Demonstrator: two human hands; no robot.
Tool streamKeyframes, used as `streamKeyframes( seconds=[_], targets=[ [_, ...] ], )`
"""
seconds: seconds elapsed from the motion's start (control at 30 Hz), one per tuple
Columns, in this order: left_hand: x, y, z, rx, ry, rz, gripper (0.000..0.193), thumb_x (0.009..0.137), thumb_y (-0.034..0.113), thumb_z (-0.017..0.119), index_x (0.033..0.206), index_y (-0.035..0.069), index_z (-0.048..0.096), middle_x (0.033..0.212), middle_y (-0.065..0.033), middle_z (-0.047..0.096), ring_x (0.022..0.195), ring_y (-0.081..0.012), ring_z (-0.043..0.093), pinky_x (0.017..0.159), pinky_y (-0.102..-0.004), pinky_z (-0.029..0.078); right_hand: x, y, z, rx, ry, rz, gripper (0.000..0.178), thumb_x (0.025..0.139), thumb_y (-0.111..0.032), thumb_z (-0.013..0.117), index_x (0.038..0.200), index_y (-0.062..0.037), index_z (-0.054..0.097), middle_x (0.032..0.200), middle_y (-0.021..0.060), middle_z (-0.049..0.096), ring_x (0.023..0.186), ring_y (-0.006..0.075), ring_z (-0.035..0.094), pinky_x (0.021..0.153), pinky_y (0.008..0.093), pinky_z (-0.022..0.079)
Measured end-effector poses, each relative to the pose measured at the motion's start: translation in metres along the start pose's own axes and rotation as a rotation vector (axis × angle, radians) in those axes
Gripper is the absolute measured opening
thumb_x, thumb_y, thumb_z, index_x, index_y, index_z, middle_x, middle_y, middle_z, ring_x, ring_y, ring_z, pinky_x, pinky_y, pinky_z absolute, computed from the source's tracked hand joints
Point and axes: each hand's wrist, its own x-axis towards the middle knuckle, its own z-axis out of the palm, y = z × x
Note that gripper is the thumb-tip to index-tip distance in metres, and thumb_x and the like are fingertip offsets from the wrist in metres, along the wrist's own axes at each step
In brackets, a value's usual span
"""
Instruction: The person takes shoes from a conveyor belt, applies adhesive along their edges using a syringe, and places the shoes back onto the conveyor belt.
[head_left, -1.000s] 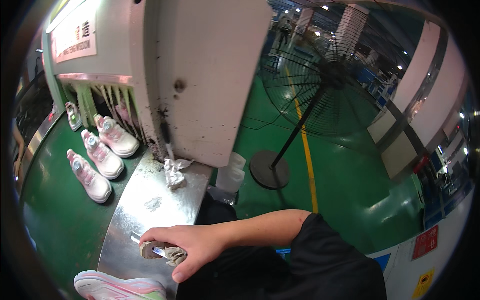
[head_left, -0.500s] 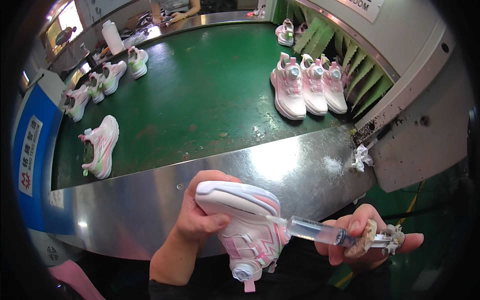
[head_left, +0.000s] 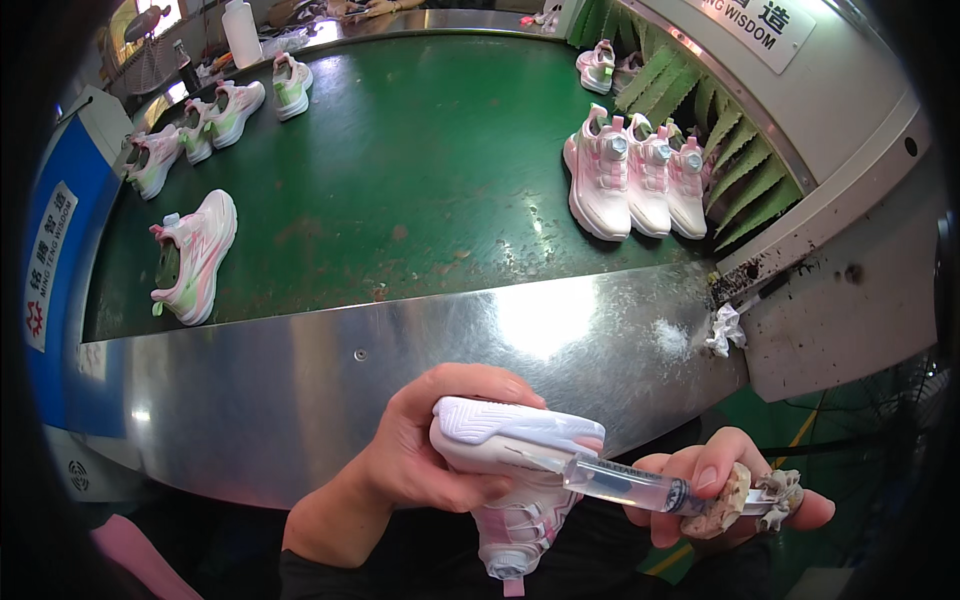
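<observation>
My left hand (head_left: 425, 440) grips a white and pink sneaker (head_left: 530, 465), its fingers behind the pale sole and its thumb on the side. The shoe is tipped so the sole edge faces up, with the round dial and pink pull tab hanging lowest. In my right hand (head_left: 725, 465) is a clear syringe (head_left: 625, 483) partly filled with clear liquid. Lumpy, stained wrapping covers its finger flange and plunger end; my thumb lies at the plunger. The syringe's nozzle lies against the seam between sole and upper.
Beyond a metal ledge (head_left: 300, 385) lies a green conveyor belt (head_left: 400, 200). Three sneakers (head_left: 600, 180) stand together at right, by green strip curtains (head_left: 745, 170) on a machine opening. A single sneaker (head_left: 200, 260) and several more line the left. Crumpled white paper (head_left: 725, 330) sits at the ledge's right end.
The held sneaker has shifted right and turned, showing more of its sole. The nozzle has come farther left along the seam. The whole view has shifted slightly.
</observation>
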Motion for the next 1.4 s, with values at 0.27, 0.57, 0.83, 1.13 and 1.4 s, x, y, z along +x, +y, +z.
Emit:
streamKeyframes(
  seconds=[0.27,0.57,0.83,1.13,1.4],
  targets=[
    [-0.002,0.000,-0.001,-0.019,-0.022,0.022,0.061,0.061,-0.005,0.075,0.116,0.002,0.049,0.106,-0.0262,0.059,0.105,-0.0377,0.060,0.090,-0.0479,0.051,0.002,0.003,-0.001,-0.109,-0.023,-0.052,0.077,0.081,-0.070,0.050,0.117,-0.0020,0.048,0.095,0.0246,0.063,0.096,0.0339,0.057,0.092,0.0501,0.037],
    [-0.002,0.005,0.002,-0.013,0.046,0.005,0.059,0.062,-0.003,0.076,0.115,-0.001,0.051,0.108,-0.0222,0.060,0.103,-0.0328,0.062,0.090,-0.0441,0.051,0.000,0.000,0.000,-0.114,0.006,-0.018,0.076,0.081,-0.070,0.050,0.116,-0.0026,0.050,0.095,0.0232,0.063,0.094,0.0327,0.057,0.087,0.0441,0.040],
    [-0.001,-0.001,-0.001,-0.036,0.088,0.013,0.061,0.066,0.005,0.078,0.117,-0.002,0.047,0.106,-0.0284,0.059,0.100,-0.0388,0.062,0.085,-0.0476,0.053,-0.002,0.014,-0.010,-0.012,-0.042,-0.085,0.085,0.077,-0.069,0.058,0.121,0.0029,0.047,0.102,0.0221,0.060,0.100,0.0288,0.054,0.088,0.0391,0.039],
    [-0.002,-0.006,-0.016,0.017,0.164,0.015,0.067,0.068,0.013,0.078,0.123,0.001,0.041,0.108,-0.0263,0.057,0.098,-0.0333,0.062,0.081,-0.0404,0.054,-0.012,0.016,-0.021,-0.047,0.001,-0.095,0.079,0.077,-0.067,0.060,0.122,-0.0030,0.050,0.101,0.0214,0.063,0.098,0.0297,0.057,0.082,0.0389,0.039],
    [0.009,-0.008,-0.006,-0.054,0.305,-0.067,0.066,0.067,0.021,0.078,0.120,0.006,0.040,0.104,-0.0182,0.058,0.093,-0.0302,0.063,0.078,-0.0419,0.055,-0.022,0.029,-0.033,-0.054,0.032,-0.215,0.082,0.076,-0.065,0.064,0.124,0.0004,0.048,0.106,0.0201,0.062,0.098,0.0290,0.058,0.084,0.0386,0.038]
  ],
)
